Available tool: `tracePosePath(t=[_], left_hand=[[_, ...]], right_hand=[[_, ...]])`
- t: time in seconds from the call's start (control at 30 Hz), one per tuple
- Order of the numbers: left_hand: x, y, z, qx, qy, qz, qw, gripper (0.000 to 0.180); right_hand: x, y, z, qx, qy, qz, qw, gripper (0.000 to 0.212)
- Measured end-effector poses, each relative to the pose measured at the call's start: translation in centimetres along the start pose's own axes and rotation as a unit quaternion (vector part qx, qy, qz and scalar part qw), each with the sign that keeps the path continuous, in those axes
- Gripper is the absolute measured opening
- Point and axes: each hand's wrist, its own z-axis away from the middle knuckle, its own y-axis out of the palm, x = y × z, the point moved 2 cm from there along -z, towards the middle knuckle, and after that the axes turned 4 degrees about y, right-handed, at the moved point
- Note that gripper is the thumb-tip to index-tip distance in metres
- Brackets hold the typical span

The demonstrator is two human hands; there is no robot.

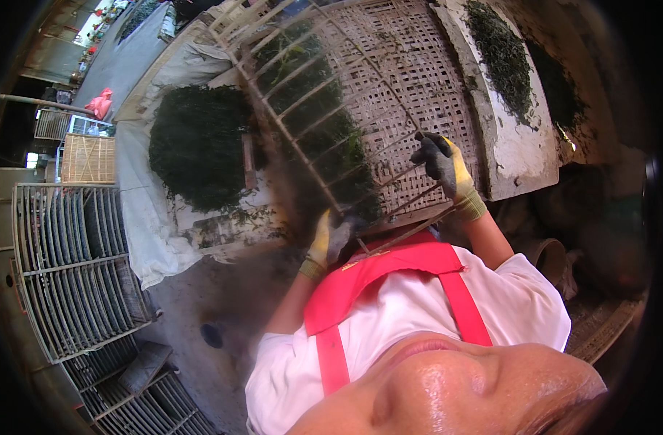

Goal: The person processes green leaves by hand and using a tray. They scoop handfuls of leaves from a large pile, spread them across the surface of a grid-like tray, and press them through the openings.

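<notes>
Workshop floor: grey concrete (183, 308) is stretching below on the left, and stacked racks (76, 270) are standing along that side.
Left tabletop: pale cloth (144, 217) is draping its edge, and a dark green heap (197, 145) is lying on top.
Centre stage: a woven panel (429, 61) is spreading out ahead of the person, a band of green strands (291, 69) lying along its left part.
Slatted frame: here's the piece everyone's watching, the ladder-like frame (279, 118) lying over that band and part of the weave; whether it's resting on them or hanging just above, I'm not able to tell.
Long axis: it's running slantwise, the far end pointing up-left, the near end reaching back toward the red apron (379, 275).
Right glove: the right hand (447, 168) is clasping the right rail, fingers curling round it, farther out from the body.
Left glove: the left hand (328, 239) is grasping the left rail low down, nearer the apron; its fingertips are blurring into the dark greenery.
Key relation: both hands are sitting at the near end, one per rail, so most of the length is extending forward and left of the fingers.
</notes>
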Motion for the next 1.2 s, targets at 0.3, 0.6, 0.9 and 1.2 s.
tracePosePath(t=[0.3, 0.6, 0.9, 1.2], left_hand=[[-2.3, 6.6, -5.2, 0.045, -0.016, -0.088, 0.995, 0.022], [6.1, 3.1, -7.2, 0.059, 0.077, -0.248, 0.964, 0.028], [6.3, 1.7, -3.9, 0.067, -0.009, -0.316, 0.947, 0.024], [4.5, 3.7, -6.9, 0.041, 0.019, -0.048, 0.998, 0.024]], right_hand=[[-3.7, -7.0, 0.3, -0.104, 0.063, -0.004, 0.993, 0.031], [-13.5, -10.9, -7.8, -0.117, -0.033, 0.069, 0.990, 0.027], [-18.1, -11.1, -9.9, -0.182, -0.113, 0.337, 0.917, 0.039], [-8.9, 1.4, -16.2, -0.033, -0.141, 0.671, 0.727, 0.031]])
